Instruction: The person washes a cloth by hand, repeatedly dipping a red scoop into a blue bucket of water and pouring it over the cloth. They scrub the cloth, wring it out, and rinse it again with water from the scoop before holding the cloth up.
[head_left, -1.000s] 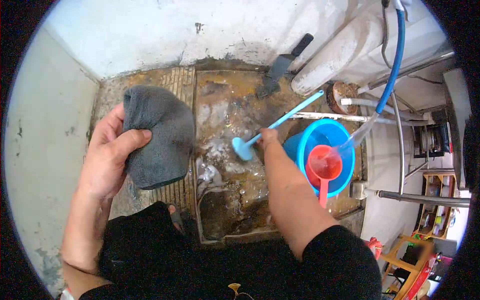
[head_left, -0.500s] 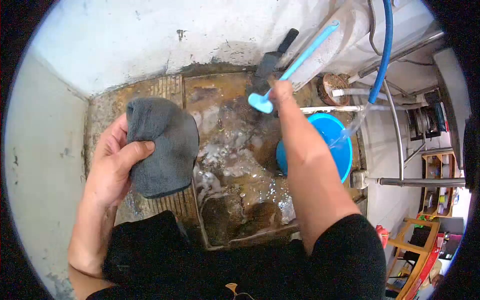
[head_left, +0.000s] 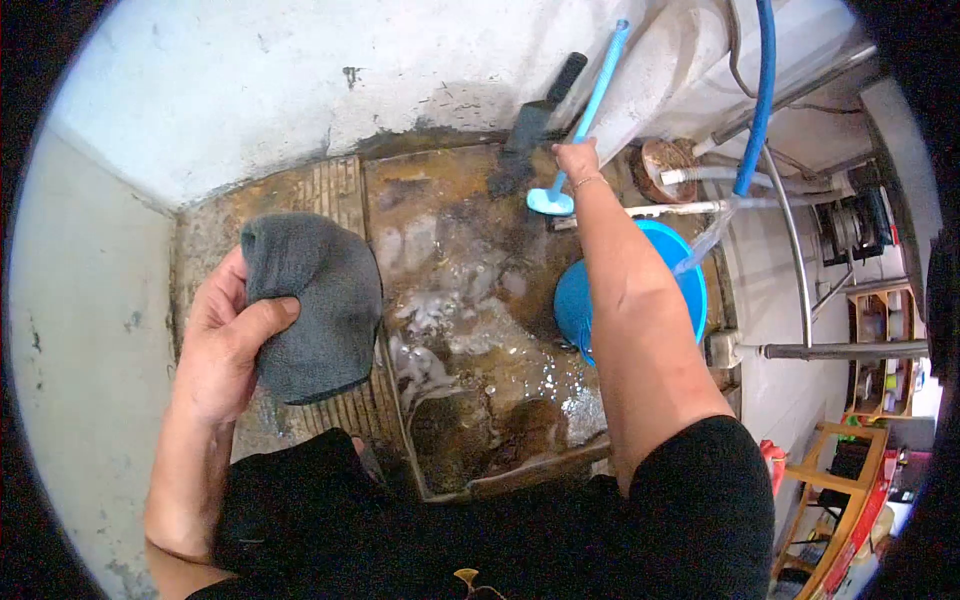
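Note:
My left hand (head_left: 225, 340) grips a grey fleecy cloth (head_left: 320, 310), thumb on top and fingers behind it. The cloth looks folded and hangs over the ribbed strip of floor. My right hand (head_left: 577, 160) is wrapped round the handle of a light-blue brush (head_left: 550, 203), near its head. The handle points up toward the wall, while the flat head is low over the wet floor; its underside is hidden. Beside my right forearm stands a blue bucket (head_left: 570, 305), partly covered by the arm, with water running into it from a blue hose (head_left: 757, 130).
Foamy water lies on the stained floor (head_left: 460, 190). A dark tool with a black handle (head_left: 568, 78) leans at the white wall. Near the bucket are a rusty round pot (head_left: 655, 180), a white pipe (head_left: 680, 208) and metal rails (head_left: 840, 351). Wooden shelving (head_left: 840, 470) stands at right.
My right hand has shifted slightly right and upward with the brush, whose handle is now steeper. The cloth in my left hand has moved a little left and down.

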